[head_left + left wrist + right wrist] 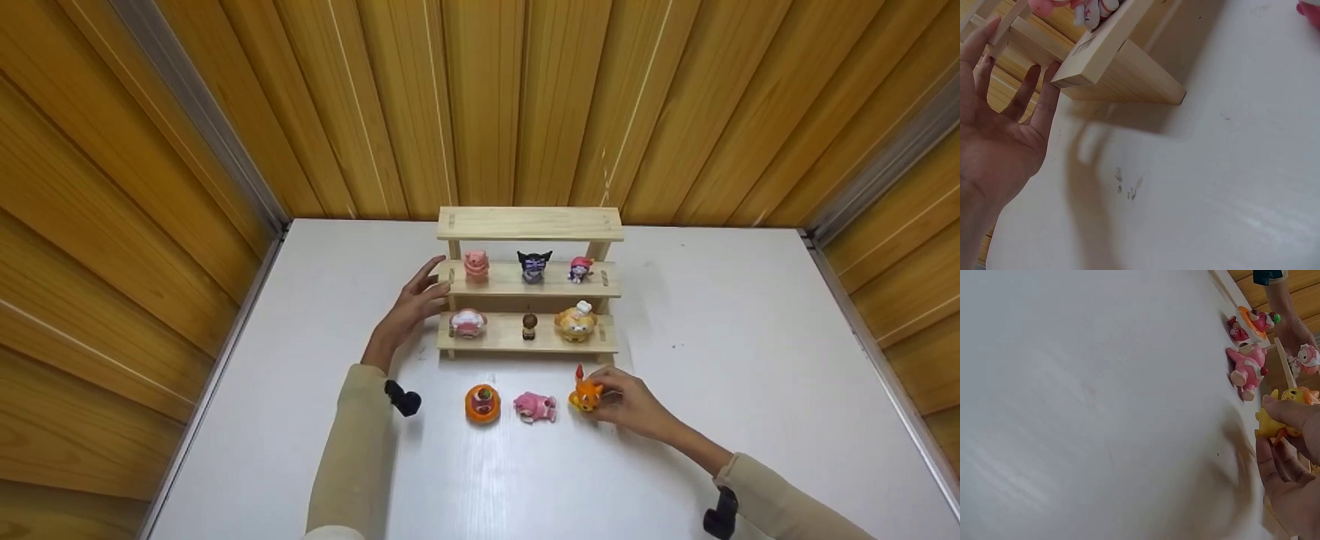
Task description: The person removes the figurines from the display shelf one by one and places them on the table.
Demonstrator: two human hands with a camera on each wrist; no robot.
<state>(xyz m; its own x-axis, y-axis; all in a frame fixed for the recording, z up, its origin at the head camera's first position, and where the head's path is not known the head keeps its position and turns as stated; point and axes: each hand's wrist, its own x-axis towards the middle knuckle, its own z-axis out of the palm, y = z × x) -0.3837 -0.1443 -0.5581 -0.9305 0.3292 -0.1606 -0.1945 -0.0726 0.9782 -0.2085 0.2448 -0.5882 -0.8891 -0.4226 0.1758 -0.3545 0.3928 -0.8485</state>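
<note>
My right hand [630, 401] pinches an orange and yellow toy figurine [585, 396] with a red-tipped tail, just in front of the wooden shelf's right end. In the right wrist view, thumb and fingers hold the figurine's yellow body [1268, 424]. My left hand [411, 309] is at the left side of the three-tier wooden shelf [525, 223], its extended fingertips at the board ends [1075, 79] in the left wrist view. Left of the held toy, a pink figurine [535, 407] lies on the table, and beyond it sits an orange round toy [482, 405].
On the middle tier stand a pink figurine [476, 266], a black-eared figurine [533, 267] and a pink-hatted figurine [580, 270]. The bottom tier holds a white-and-pink toy [468, 323], a small brown-haired figurine [529, 326] and a yellow chef-hatted toy [576, 322]. Wooden walls [480, 105] surround the white table [750, 360].
</note>
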